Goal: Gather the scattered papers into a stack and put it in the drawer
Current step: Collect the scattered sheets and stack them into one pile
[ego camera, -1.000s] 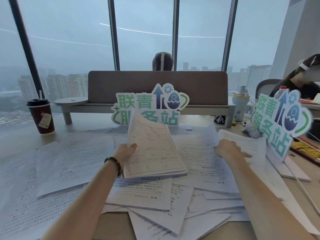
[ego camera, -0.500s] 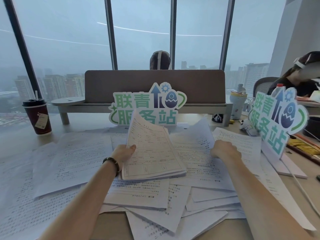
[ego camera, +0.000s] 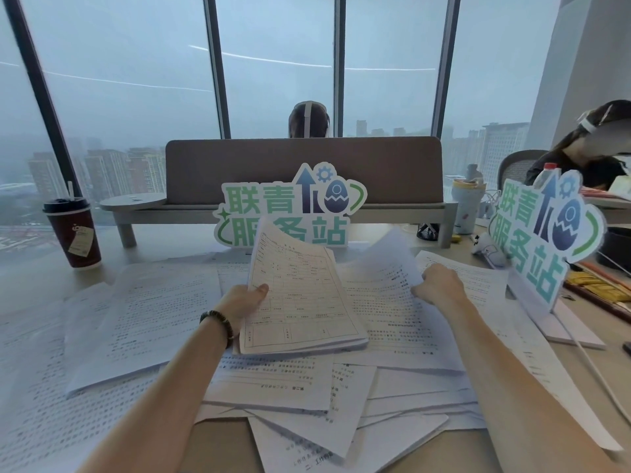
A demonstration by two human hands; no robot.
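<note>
Many printed white sheets [ego camera: 143,315] lie scattered and overlapping across the desk [ego camera: 30,278]. My left hand [ego camera: 244,300] grips a thin stack of papers [ego camera: 300,295] by its left edge, thumb on top, and holds it tilted above the pile. My right hand [ego camera: 438,285] pinches the right edge of one loose sheet [ego camera: 382,278], whose far corner curls up off the pile. More sheets [ego camera: 307,435] overhang the desk's near edge. No drawer is in view.
A dark red coffee cup [ego camera: 73,233] stands at far left. Two green sign boards stand behind the papers, one at centre [ego camera: 290,206], one at right [ego camera: 543,240]. A grey divider [ego camera: 304,172], a bottle [ego camera: 469,206] and two seated people lie beyond.
My right hand has gone from resting flat on the right-hand sheets to pinching one sheet and lifting its edge. My left hand keeps holding the stack in the same place.
</note>
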